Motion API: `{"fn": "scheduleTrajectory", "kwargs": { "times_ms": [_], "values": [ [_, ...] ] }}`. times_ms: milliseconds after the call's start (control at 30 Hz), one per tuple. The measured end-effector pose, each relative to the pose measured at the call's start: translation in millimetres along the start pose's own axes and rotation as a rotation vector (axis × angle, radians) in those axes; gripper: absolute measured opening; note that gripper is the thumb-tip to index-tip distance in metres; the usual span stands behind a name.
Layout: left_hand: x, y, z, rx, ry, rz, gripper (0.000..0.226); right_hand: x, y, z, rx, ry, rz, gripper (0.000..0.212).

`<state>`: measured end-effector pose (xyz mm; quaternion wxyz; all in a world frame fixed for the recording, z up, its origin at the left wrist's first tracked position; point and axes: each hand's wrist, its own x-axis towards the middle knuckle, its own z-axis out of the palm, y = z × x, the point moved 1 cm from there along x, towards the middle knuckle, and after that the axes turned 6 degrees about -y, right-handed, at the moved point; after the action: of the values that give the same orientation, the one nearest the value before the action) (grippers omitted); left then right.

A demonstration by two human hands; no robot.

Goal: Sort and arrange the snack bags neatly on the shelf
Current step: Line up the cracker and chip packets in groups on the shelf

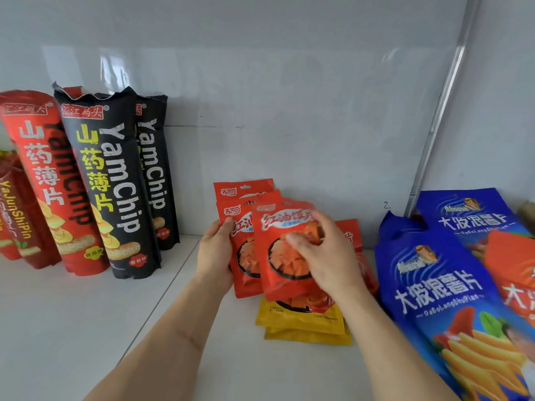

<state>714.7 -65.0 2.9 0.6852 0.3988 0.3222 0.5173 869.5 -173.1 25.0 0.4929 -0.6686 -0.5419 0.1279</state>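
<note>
Bare white shelf point(72, 328) is lying open at front left and behind the small red bags point(246, 215). Tall YamChip bags point(115, 183) are walling off the left rear, blue chip bags point(434, 285) are crowding the right, and yellow packets point(304, 322) are blocking the centre front.

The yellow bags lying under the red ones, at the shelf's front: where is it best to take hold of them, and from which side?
Probably at the near bottom edge of the yellow bags, coming from the shelf's front. Only that edge shows; the rest lies flat beneath the red bags, which the left hand and right hand hold. Pinch the edge and slide them forward.
</note>
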Motion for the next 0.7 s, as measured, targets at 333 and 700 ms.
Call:
{"fn": "scheduleTrajectory", "kwargs": {
  "times_ms": [333,700],
  "values": [
    [-6.1,2.8,3.0,0.011,-0.052,-0.009,0.027,-6.9,0.7,28.3,-0.278,-0.015,0.059,0.082],
    [-10.2,21.3,-8.9,0.181,-0.046,0.032,0.021,-6.7,-22.1,50.4,-0.119,-0.052,0.045,0.075]
  ]
}}
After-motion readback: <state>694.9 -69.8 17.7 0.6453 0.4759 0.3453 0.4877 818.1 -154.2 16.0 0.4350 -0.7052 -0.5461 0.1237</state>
